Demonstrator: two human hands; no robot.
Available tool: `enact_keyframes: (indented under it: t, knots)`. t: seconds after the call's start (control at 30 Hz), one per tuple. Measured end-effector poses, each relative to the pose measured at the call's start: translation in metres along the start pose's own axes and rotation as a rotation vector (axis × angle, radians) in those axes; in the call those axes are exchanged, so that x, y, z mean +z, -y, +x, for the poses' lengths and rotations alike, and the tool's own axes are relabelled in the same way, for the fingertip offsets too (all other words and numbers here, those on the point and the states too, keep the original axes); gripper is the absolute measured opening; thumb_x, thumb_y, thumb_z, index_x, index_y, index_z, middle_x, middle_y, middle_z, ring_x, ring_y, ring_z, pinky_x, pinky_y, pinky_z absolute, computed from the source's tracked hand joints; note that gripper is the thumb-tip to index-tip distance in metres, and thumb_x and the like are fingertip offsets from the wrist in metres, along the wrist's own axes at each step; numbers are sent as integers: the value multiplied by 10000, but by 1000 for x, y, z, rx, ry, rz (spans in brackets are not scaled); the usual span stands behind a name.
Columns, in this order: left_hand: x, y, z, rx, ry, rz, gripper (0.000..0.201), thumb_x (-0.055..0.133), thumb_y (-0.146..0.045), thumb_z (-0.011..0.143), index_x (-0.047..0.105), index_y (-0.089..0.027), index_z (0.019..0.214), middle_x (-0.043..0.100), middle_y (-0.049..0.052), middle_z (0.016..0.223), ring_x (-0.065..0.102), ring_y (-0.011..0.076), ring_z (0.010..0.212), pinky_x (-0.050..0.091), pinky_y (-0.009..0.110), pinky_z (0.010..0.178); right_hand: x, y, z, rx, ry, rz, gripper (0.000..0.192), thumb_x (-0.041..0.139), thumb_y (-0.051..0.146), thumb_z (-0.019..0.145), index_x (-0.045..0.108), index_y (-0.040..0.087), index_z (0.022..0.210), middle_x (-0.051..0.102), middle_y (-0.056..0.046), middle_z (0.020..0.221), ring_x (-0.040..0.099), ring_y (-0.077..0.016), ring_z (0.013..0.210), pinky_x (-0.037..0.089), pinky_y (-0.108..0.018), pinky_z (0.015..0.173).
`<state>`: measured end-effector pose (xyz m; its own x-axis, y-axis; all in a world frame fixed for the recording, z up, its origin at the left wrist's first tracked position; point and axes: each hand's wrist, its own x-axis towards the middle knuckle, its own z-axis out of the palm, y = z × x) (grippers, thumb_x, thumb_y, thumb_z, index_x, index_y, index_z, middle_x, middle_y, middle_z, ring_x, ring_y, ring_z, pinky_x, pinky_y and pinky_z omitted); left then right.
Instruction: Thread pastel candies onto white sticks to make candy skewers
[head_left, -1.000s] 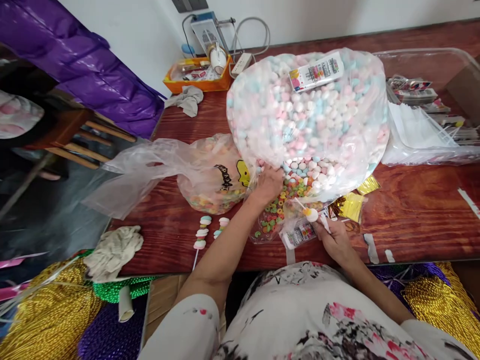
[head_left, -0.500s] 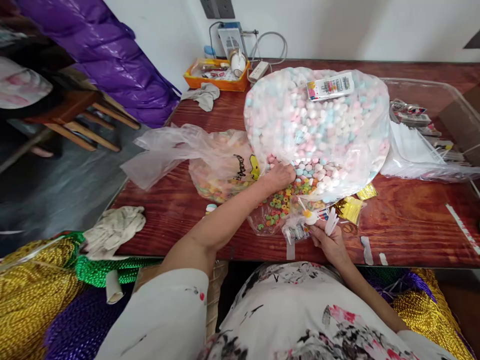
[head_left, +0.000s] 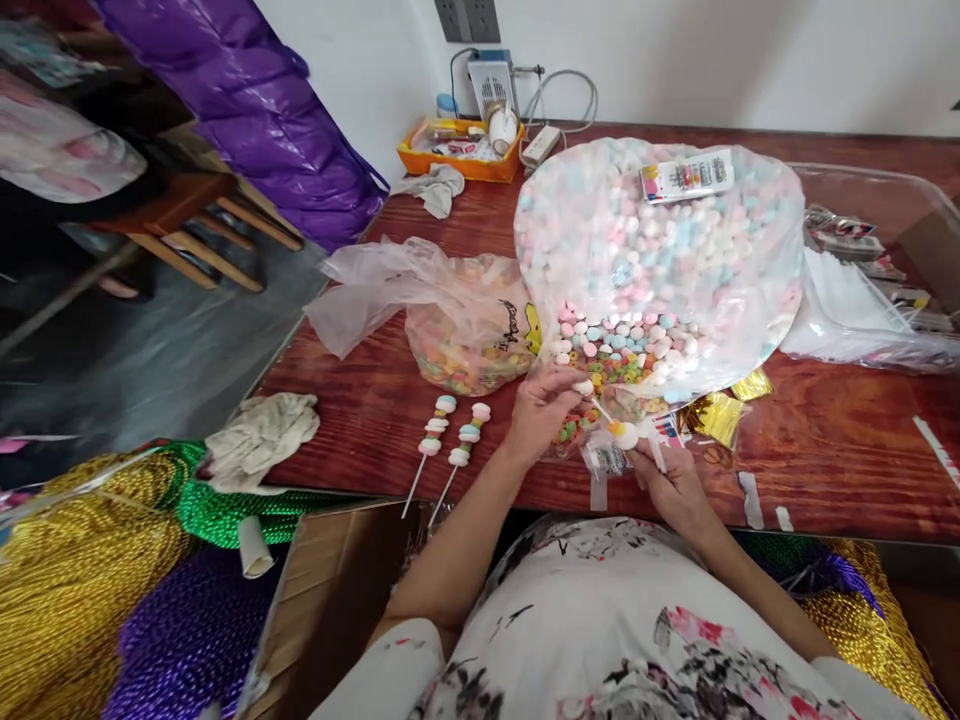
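Left hand point(head_left: 541, 412), now out of the big bag point(head_left: 667, 250), is pinching a white marshmallow point(head_left: 583, 387); my right hand point(head_left: 673, 482) is gripping the stick point(head_left: 603, 411), so marshmallow and stick are nearly meeting.

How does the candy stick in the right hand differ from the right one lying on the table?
The held candy stick shows only a white and a yellow-orange piece; the lying candy stick carries a longer stack.
The held candy stick is in the right hand; the lying candy stick is on the table.
Both have pale sticks.

Glossy wood-grained table point(head_left: 840, 440); shiny plastic marshmallow bag point(head_left: 660, 250); matt, rumpled cloth point(head_left: 262, 440)
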<state>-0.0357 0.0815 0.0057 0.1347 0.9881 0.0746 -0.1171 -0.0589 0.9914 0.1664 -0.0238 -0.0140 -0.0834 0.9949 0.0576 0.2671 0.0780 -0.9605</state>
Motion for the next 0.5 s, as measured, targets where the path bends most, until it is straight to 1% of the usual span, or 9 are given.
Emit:
enact_keyframes:
  t: [0.07, 0.13, 0.23, 0.3, 0.37, 0.43, 0.5]
  knots:
    - [3, 0, -20, -35, -82, -103, 187, 727, -233, 734, 796, -208, 906, 706, 44, 1091, 726, 173, 820, 638, 310, 678, 5, 8, 5, -43, 26, -88, 297, 497, 292, 970, 595, 199, 706, 523, 19, 614, 439, -135, 582, 361, -261, 585]
    - [4, -4, -31, -15, -123, -115, 196, 744, -240, 738, 802, -222, 924, 716, 58, 1136, 734, 220, 929, 651, 335, 712, 7, 14, 10, -64, 56, -147, 279, 464, 247, 959, 608, 205, 724, 561, 5, 646, 470, -148, 604, 384, -264, 601]
    - [5, -10, -37, 48, -96, -45, 215, 781, -252, 739, 810, -235, 951, 742, 83, 1150, 711, 273, 1075, 656, 371, 792, 7, 17, 13, -68, 74, -194, 260, 439, 203, 931, 634, 212, 759, 581, -7, 646, 517, -170, 630, 417, -269, 612]
    - [6, -12, -39, 60, -90, -23, 217, 809, -268, 735, 813, -240, 950, 756, 81, 1137, 729, 260, 1030, 656, 373, 804, 4, 16, 13, -64, 66, -212, 254, 435, 183, 913, 659, 214, 799, 596, -13, 652, 538, -180, 642, 436, -273, 618]
    - [8, -7, -39, 18, -122, -43, 210, 813, -300, 753, 810, -242, 956, 770, 64, 1092, 757, 217, 868, 660, 355, 751, 2, 14, 12, -70, 60, -217, 267, 430, 164, 902, 688, 212, 854, 628, -18, 685, 559, -183, 652, 456, -277, 634]
    - [9, 2, -38, -51, -174, -91, 252, 811, -335, 767, 798, -241, 1001, 784, 42, 996, 747, 179, 722, 658, 339, 690, 0, 13, 9, -86, 63, -207, 302, 419, 143, 901, 713, 210, 914, 665, -24, 734, 590, -183, 673, 477, -279, 659]
    - [10, 12, -37, -96, -215, -147, 351, 839, -355, 738, 779, -239, 1063, 788, 27, 933, 743, 177, 714, 655, 335, 682, -2, 13, 5, -103, 66, -200, 340, 411, 118, 897, 727, 208, 986, 704, -31, 794, 626, -185, 708, 495, -280, 687]
